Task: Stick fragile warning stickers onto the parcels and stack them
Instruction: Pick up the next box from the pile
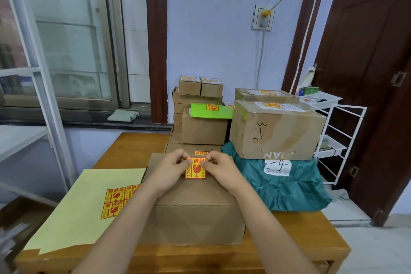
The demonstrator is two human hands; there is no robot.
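Your left forearm covers part of the sticker sheet, your fingertips hide the sticker's top corners, and shipping-label print is too small to read

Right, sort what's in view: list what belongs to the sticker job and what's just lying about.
Job:
- fragile sticker, pinched at its top corners by the left hand and right hand
- cardboard box under it
- yellow sticker sheet
- stickered parcels stacked behind

Lying about:
- folded cloth on the windowsill
- white wire rack
- wall socket
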